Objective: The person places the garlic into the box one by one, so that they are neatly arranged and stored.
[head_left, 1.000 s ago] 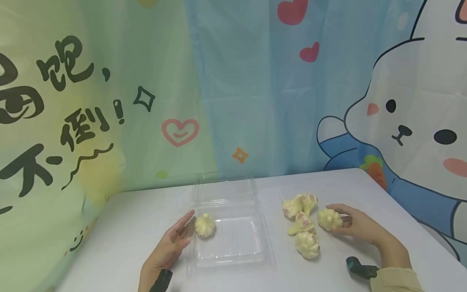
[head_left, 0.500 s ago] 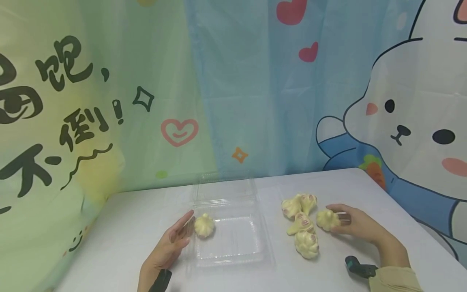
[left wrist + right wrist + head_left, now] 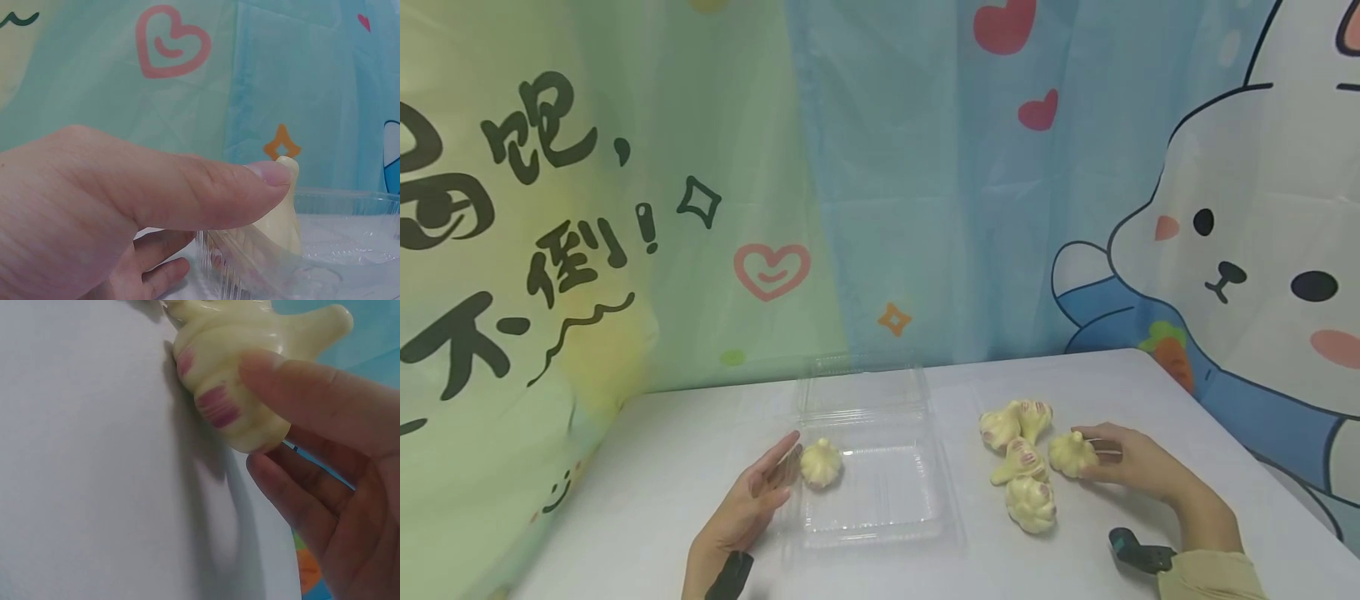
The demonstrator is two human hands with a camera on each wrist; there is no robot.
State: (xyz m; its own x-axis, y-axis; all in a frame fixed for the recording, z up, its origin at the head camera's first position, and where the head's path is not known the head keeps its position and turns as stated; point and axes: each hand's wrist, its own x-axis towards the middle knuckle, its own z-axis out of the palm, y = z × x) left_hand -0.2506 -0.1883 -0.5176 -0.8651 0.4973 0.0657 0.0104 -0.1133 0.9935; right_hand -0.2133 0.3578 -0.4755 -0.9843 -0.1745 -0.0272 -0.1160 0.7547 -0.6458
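My right hand (image 3: 1138,462) pinches a pale garlic bulb (image 3: 1072,454) between thumb and fingers at the right of the table. Purple patches mark that bulb (image 3: 231,394) in the right wrist view, and its stem sticks out past the thumb. To its left lie several more garlic bulbs (image 3: 1031,503) in a cluster. On the other side, my left hand (image 3: 747,504) rests with fairly straight fingers along the left wall of a clear plastic clamshell box (image 3: 880,527). One garlic bulb (image 3: 821,463) sits inside the box near that wall; the thumb partly hides it in the left wrist view.
The box's clear lid (image 3: 861,392) is folded back toward the curtain (image 3: 895,208) behind the table. A white cloth covers the table (image 3: 625,500). Dark straps with devices (image 3: 1138,552) are worn at both wrists.
The garlic bulb in my right hand has shifted slightly left toward the cluster and turned so its stem points more upward. My left hand has stayed at the box.
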